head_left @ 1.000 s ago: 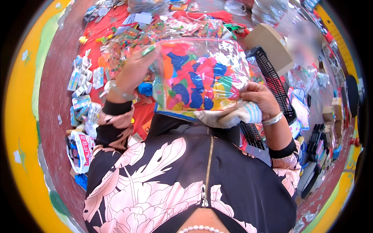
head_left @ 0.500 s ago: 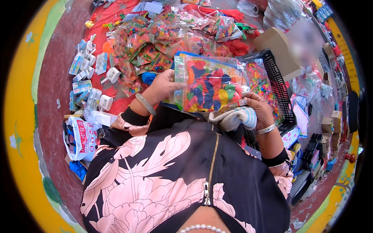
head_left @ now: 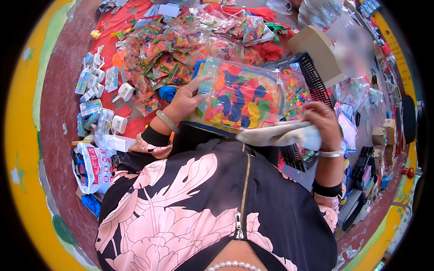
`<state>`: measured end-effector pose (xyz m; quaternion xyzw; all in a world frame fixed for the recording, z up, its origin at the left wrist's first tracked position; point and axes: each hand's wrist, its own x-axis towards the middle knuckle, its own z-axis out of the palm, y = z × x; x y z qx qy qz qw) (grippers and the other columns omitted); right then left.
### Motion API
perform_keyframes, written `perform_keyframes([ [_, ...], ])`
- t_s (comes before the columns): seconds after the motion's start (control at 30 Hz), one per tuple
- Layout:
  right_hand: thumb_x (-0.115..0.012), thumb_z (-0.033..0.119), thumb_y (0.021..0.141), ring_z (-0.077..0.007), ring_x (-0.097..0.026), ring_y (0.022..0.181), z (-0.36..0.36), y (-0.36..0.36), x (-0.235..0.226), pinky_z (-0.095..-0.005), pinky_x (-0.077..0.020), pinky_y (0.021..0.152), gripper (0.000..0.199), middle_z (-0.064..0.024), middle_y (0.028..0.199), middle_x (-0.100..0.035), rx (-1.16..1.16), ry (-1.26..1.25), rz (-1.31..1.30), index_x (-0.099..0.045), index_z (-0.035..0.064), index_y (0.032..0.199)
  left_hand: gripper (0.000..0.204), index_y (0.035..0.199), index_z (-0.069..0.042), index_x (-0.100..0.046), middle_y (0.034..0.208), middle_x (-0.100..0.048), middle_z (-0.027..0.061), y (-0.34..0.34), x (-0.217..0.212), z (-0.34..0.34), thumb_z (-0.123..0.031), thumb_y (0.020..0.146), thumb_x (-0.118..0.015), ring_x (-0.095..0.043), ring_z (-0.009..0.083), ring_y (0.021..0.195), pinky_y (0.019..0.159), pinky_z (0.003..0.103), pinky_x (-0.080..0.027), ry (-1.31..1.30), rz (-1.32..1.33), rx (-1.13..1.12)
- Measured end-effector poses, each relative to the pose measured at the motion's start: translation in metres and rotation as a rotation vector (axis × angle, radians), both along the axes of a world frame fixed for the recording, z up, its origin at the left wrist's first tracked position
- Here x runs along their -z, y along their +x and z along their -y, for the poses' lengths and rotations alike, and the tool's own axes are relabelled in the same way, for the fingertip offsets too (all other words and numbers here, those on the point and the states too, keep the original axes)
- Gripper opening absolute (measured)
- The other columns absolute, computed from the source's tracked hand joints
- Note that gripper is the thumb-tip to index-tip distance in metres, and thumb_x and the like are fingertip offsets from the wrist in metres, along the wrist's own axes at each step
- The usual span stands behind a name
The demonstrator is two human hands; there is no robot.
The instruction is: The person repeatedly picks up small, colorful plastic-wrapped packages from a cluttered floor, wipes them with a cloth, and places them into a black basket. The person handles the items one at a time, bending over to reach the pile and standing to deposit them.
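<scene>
A clear plastic bag of balloons [head_left: 242, 97], red, orange, blue, green and yellow, lies tilted over my lap. My left hand [head_left: 187, 97] pinches its green-printed left edge between thumb and fingers. To the right, my right hand [head_left: 323, 122] is closed around a bunched whitish cloth [head_left: 275, 135] with a bluish part, held just beyond the bag's lower right corner. Motion blurs that hand slightly, and the cloth's exact kind is unclear. Under the bag shows the edge of a dark blue flat thing [head_left: 217, 128] on my lap.
Many similar colourful packets [head_left: 181, 49] are heaped on a red sheet ahead. At right, a black plastic crate [head_left: 314, 77] holds more packets, beside an open cardboard box [head_left: 314, 49]. White plastic items [head_left: 124, 91] and a white carrier bag [head_left: 95, 167] are at left. A person [head_left: 355, 52] is at far right.
My right hand has come off the bag's right edge and moved right, drawing the cloth outward. The bag has settled a little lower and tilted. My left hand stays at its left edge.
</scene>
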<state>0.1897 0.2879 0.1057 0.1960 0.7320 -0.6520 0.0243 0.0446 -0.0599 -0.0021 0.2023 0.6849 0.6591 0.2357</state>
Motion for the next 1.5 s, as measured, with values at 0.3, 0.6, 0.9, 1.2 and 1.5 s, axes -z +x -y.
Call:
perform_keyframes([
  [0.3,-0.053,-0.002,0.089,-0.0156,-0.061,0.086,0.099,-0.027,-0.07,-0.027,-0.049,0.077,0.013,-0.0081,0.094,-0.064,0.298,0.156,-0.863,-0.062,-0.0002,0.099,0.053,0.129,0.0,-0.048,0.116,-0.051,0.0043,0.0,0.013,0.01,0.006,0.077,-0.061,-0.049,0.0136,0.11,0.094,0.027,-0.04,-0.026,-0.02,0.167],
  [0.6,-0.055,0.034,0.085,-0.0283,-0.036,0.131,0.175,-0.061,0.097,-0.0478,-0.0284,0.099,0.05,-0.011,0.139,-0.042,-0.596,1.237,-0.535,-0.049,0.0137,0.131,0.045,0.123,0.002,-0.05,0.12,-0.054,0.0055,-0.003,0.026,0.014,0.004,0.079,-0.057,-0.052,0.0152,0.112,0.098,0.03,-0.04,0.1,0.082,0.201],
  [0.9,-0.047,0.023,0.084,-0.0277,-0.039,0.13,0.145,-0.07,0.105,-0.0468,-0.0285,0.1,0.046,-0.0108,0.136,-0.047,-0.415,1.514,-0.337,-0.052,0.0052,0.126,0.061,0.134,0.004,-0.041,0.117,-0.051,0.005,0.001,0.018,0.011,0.012,0.076,-0.055,-0.049,0.0138,0.112,0.096,0.026,-0.039,-0.031,-0.046,0.119],
  [1.2,-0.05,0.021,0.083,-0.031,-0.046,0.122,0.107,-0.059,0.091,-0.0465,-0.0338,0.096,0.043,-0.0125,0.13,-0.052,-0.132,1.464,-0.274,-0.053,0.0053,0.122,0.06,0.134,0.003,-0.043,0.123,-0.049,0.0058,0.003,0.019,0.016,0.013,0.075,-0.054,-0.049,0.0143,0.114,0.098,0.027,-0.038,0.079,0.113,0.101],
  [1.5,-0.055,0.004,0.076,-0.0338,-0.049,0.118,0.074,0.002,0.102,-0.0392,-0.0412,0.098,0.05,-0.0203,0.13,-0.049,-0.094,1.175,-0.316,-0.049,0.0002,0.126,0.061,0.135,0.003,-0.042,0.126,-0.048,0.0061,0.002,0.019,0.017,0.011,0.075,-0.055,-0.049,0.0138,0.113,0.098,0.027,-0.038,0.101,0.168,0.12],
])
